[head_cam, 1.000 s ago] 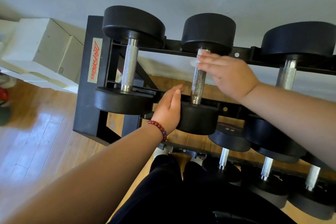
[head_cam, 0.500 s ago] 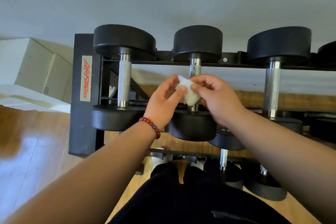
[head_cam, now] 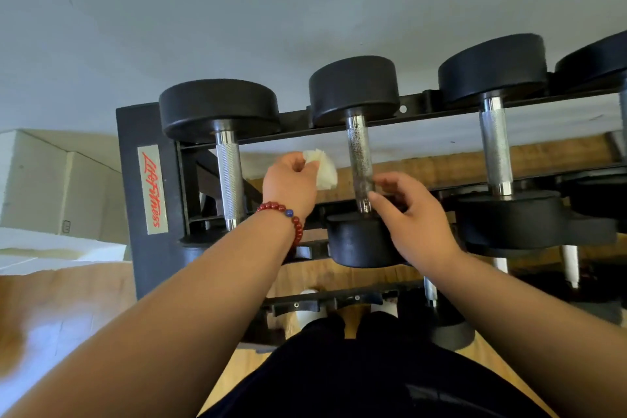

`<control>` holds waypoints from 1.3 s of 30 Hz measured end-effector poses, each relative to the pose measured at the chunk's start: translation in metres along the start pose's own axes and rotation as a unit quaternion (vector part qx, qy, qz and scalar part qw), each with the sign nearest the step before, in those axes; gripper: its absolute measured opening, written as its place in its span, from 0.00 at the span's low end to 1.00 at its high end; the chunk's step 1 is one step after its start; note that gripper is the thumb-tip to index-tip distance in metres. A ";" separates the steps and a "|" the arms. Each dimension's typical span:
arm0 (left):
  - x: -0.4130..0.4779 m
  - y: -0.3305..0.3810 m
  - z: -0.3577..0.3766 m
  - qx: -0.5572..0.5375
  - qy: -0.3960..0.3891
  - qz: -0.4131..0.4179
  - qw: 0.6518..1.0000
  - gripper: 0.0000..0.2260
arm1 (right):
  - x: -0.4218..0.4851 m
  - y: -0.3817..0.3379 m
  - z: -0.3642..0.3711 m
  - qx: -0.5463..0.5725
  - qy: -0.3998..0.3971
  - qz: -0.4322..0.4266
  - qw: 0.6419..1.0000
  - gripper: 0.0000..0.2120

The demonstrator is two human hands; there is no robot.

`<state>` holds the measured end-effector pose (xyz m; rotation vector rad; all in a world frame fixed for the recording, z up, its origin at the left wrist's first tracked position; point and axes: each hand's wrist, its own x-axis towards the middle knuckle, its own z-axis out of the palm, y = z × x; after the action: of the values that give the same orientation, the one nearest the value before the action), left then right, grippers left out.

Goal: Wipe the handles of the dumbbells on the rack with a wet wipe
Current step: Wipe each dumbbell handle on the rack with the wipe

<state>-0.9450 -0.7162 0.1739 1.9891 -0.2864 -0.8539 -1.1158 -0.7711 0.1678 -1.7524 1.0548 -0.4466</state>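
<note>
Handover done: wipe (head_cam: 322, 170) is pinched by left hand (head_cam: 291, 187); right hand (head_cam: 414, 220) is relaxed, empty; left handle (head_cam: 230, 176) likely to be wiped next.

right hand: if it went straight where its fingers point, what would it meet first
Probably the middle dumbbell's handle; the right hand aims its fingers at its lower end, depth unclear.

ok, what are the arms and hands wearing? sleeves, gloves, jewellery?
No sleeves or gloves on either forearm. At the wrist of the left hand sits a bracelet of round dark-red beads with one blue bead. The right hand and wrist wear nothing.
</note>
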 end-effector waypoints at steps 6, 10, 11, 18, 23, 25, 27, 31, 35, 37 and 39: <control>0.012 0.009 0.007 -0.055 -0.116 -0.095 0.987 0.05 | -0.007 0.006 0.008 -0.044 0.029 -0.033 0.998 0.09; 0.009 0.014 0.024 -0.133 -0.172 -0.101 0.971 0.10 | -0.009 0.007 0.011 -0.031 0.046 -0.028 0.998 0.09; 0.008 0.015 0.026 -0.157 -0.182 -0.107 0.965 0.10 | -0.009 0.008 0.012 -0.028 0.053 -0.023 0.998 0.10; 0.000 0.009 0.016 -0.147 -0.238 -0.139 0.950 0.06 | -0.008 0.015 0.016 -0.025 0.077 0.007 0.997 0.14; 0.004 0.009 0.019 -0.109 -0.274 -0.134 0.946 0.08 | -0.009 0.015 0.016 -0.021 0.082 0.006 0.996 0.12; 0.007 0.004 0.018 -0.098 -0.292 -0.138 0.941 0.06 | -0.009 0.014 0.015 -0.017 0.080 0.003 0.997 0.10; 0.012 0.000 0.010 -0.076 -0.315 -0.138 0.936 0.08 | -0.010 0.014 0.015 -0.015 0.077 -0.003 0.997 0.09; 0.016 0.002 0.008 -0.062 -0.340 -0.127 0.930 0.07 | -0.013 0.015 0.015 -0.002 0.067 -0.026 0.997 0.14; 0.014 -0.001 0.016 -0.052 -0.354 -0.127 0.925 0.08 | -0.016 0.023 0.013 -0.034 0.024 -0.064 0.997 0.25; 0.017 0.000 0.009 -0.039 -0.361 -0.135 0.922 0.08 | -0.017 0.025 0.013 -0.013 0.020 -0.057 0.998 0.27; 0.021 0.002 0.002 -0.035 -0.366 -0.140 0.919 0.08 | -0.017 0.024 0.012 0.001 0.020 -0.054 0.998 0.26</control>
<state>-0.9305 -0.7291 0.1655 1.5877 -0.3878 -1.7619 -1.1274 -0.7529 0.1442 -1.8108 0.9911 -0.5511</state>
